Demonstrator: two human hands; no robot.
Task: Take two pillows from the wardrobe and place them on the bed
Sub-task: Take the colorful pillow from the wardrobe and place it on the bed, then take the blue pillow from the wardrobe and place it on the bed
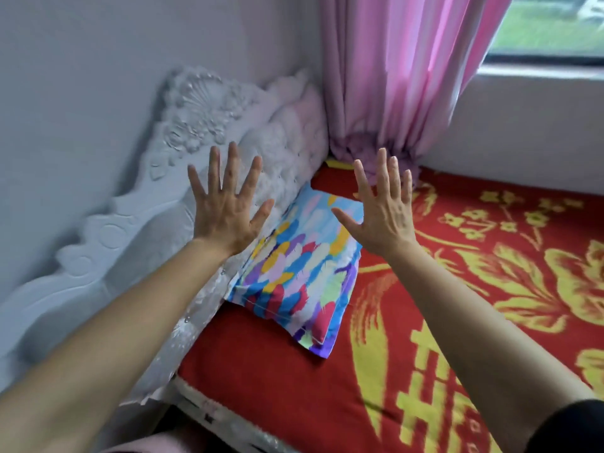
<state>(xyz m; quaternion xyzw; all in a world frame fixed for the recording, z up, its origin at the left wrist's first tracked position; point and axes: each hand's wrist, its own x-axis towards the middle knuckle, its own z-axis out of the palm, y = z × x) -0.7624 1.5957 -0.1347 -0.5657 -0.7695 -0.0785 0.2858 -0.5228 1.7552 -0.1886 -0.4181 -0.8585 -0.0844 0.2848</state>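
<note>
A pillow in a multicoloured feather-print cover lies on the bed, its long side leaning against the white padded headboard. The bed is covered with a red blanket patterned in yellow flowers. My left hand is raised above the pillow's left side, in front of the headboard, fingers spread and holding nothing. My right hand hovers over the pillow's far right corner, fingers also spread and empty. Neither hand touches the pillow. Only one pillow is in view; no wardrobe is visible.
A carved white headboard frame runs along the grey wall at left. A pink curtain hangs in the far corner, its hem resting on the bed. A window sits at top right above a white wall.
</note>
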